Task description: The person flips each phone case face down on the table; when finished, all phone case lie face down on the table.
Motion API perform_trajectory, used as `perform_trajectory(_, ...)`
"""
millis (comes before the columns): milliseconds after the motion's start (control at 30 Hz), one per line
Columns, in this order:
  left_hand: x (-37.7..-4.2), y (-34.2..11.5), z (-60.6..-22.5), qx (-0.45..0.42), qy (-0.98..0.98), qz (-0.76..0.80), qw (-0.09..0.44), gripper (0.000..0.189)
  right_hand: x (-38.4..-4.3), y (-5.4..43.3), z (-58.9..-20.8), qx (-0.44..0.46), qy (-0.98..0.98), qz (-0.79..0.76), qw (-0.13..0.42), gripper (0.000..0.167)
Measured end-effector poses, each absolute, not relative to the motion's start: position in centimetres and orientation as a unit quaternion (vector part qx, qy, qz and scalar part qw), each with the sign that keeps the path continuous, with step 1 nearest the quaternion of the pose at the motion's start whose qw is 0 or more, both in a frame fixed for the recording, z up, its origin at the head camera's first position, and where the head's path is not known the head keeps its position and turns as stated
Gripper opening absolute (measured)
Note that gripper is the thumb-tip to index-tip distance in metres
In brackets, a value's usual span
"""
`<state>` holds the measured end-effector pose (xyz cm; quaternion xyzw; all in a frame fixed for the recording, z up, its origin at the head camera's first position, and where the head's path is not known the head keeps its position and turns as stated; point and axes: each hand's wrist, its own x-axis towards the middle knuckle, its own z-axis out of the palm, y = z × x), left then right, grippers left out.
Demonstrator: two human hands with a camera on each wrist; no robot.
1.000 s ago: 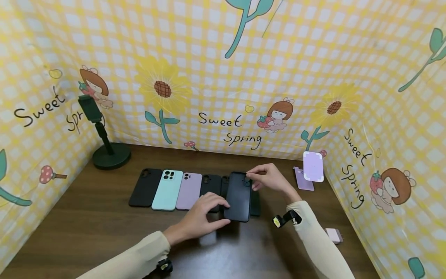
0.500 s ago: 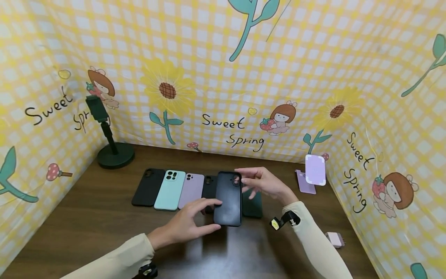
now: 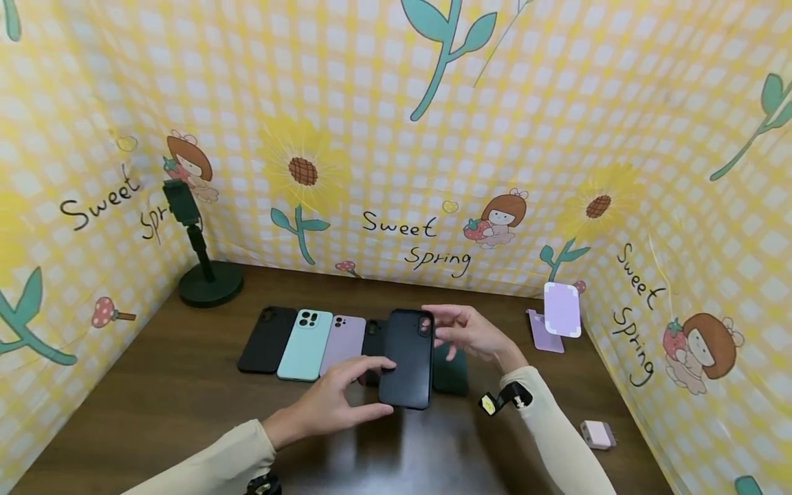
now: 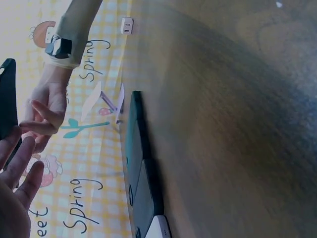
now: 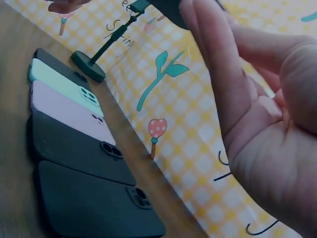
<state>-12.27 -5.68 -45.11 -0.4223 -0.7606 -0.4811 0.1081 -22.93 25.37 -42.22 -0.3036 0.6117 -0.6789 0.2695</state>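
A black phone case [image 3: 406, 361] is held up over the table, its camera cutout at the upper right. My left hand [image 3: 318, 405] holds its left side, index finger on the edge and thumb at the lower corner. At the upper right corner, my right hand [image 3: 473, 332] pinches the case by the cutout, skin showing through the hole. Behind it lies a row of cases: black [image 3: 267, 342], mint [image 3: 305, 347], lilac [image 3: 342, 344], another black one [image 5: 79, 144] and dark green [image 5: 94, 201]. The held case partly hides the last two in the head view.
A dark green stand [image 3: 210, 283] with a round base rises at the back left. Toward the back right is a lilac phone stand [image 3: 562, 311]. A white charger plug [image 3: 597, 434] lies near the right edge. Checked cloth [image 3: 383, 151] walls in the brown table [image 3: 155, 399].
The black case has moved left, away from over the dark green case, and both hands with it. My right hand's fingers have shifted at the cutout corner. The head view has tilted slightly.
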Motion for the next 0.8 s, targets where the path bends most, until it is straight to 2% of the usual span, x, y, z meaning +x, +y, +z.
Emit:
perform_trajectory(133, -12.2, -4.7, -45.7, -0.43, -0.749, -0.495, 0.091, 0.052, -22.8, 25.6, -43.5, -0.329, 0.562, -0.71, 0.267, 0.048)
perform_trajectory(267, -12.3, -4.2, -45.7, -0.422, -0.755, -0.495, 0.08, 0.053, -22.9, 25.0, -44.0, -0.338, 0.544, -0.73, 0.237, 0.041)
perform_trajectory(367, -12.4, -4.0, -45.2, -0.409, -0.77, -0.483, 0.076, 0.06, -23.0, 24.4, -43.7, -0.325, 0.55, -0.737, 0.22, 0.033)
perform_trajectory(567, -13.1, -3.5, -44.6, -0.4, -0.787, -0.459, 0.097, 0.081, -22.9, 23.1, -43.1, -0.301, 0.565, -0.735, 0.222, 0.01)
perform_trajectory(800, -13.4, -3.8, -44.4, -0.412, -0.795, -0.437, 0.085, 0.088, -22.6, 22.4, -42.7, -0.282, 0.603, -0.711, 0.23, 0.016)
